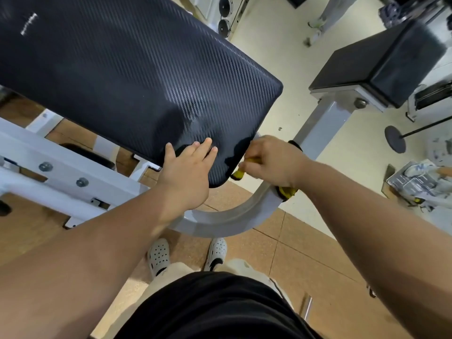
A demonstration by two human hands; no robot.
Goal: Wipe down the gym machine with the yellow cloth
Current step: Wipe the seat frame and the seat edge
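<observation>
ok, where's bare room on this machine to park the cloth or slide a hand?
Free: most of the big black pad, everything beyond the left hand; also the smaller black seat to the right. Crowded: the pad's near corner, where the left hand lies flat and the right hand grips the yellow cloth at the curved white frame.

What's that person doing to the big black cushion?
A person is cleaning a gym machine. Their left hand lies flat, fingers straight, on the near corner of the black pad. Their right hand grips a yellow cloth, bunched up at the pad's edge, just above the curved white frame bar. The wiping looks to be at that corner right now.
</observation>
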